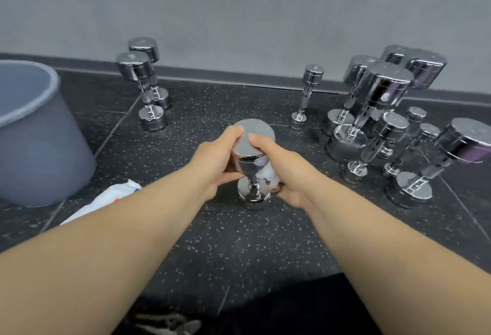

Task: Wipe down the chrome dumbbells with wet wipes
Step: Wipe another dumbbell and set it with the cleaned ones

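On the speckled floor the dumbbell stands on end, left hand fingers wrapped round its top, right hand pinching a wet wipe against the handle. Grey bin sits off left, contents hidden.

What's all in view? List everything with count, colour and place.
held dumbbell: one, chrome, upright on the floor, centre
wet wipe: one, white, against the held dumbbell's handle
back-left dumbbells: two, chrome, upright by the wall
small dumbbell: one, chrome, upright, back centre-right
dumbbell cluster: several, chrome, right
bin: one, grey, left
wipes pack: one, white, floor beside the bin
floor: black, speckled
left grip: holds the dumbbell's top head
right grip: holds the wet wipe
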`<state>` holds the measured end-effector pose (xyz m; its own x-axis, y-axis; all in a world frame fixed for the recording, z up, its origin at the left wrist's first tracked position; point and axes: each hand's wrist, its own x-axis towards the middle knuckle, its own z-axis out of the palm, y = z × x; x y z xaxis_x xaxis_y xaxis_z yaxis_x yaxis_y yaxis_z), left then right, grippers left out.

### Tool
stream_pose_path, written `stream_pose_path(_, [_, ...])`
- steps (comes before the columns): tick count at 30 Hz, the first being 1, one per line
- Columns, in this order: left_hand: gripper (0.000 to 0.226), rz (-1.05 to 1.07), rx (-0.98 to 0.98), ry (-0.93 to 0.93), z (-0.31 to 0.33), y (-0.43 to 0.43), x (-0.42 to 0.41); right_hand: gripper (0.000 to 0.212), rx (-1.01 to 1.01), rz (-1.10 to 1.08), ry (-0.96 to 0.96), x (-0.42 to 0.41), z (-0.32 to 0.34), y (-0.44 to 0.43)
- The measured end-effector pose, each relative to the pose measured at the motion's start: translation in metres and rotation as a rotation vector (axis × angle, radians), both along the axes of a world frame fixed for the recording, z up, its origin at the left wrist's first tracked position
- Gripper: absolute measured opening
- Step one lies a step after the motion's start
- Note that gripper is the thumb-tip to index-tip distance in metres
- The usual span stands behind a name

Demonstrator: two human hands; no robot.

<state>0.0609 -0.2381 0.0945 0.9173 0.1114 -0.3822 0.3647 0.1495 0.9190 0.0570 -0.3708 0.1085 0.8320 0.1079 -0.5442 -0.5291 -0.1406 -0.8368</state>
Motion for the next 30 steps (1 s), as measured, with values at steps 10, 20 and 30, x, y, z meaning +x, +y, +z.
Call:
stream_pose_path(10, [0.022, -0.072, 0.232, 0.019, 0.022, 0.007, -0.030, 0.025, -0.304, -0.050, -0.207, -0.022, 0.032, -0.001])
stream_pose_path(20, [0.044, -0.143, 0.211, -0.114, 0.024, 0.023, -0.042, 0.025, -0.633, 0.180, -0.908, -0.023, 0.025, 0.023])
stream_pose_path(30, [0.042, 0.027, 0.198, -0.268, 0.034, 0.023, -0.027, 0.050, -0.651, 0.462, -0.802, -0.026, 0.014, 0.019])
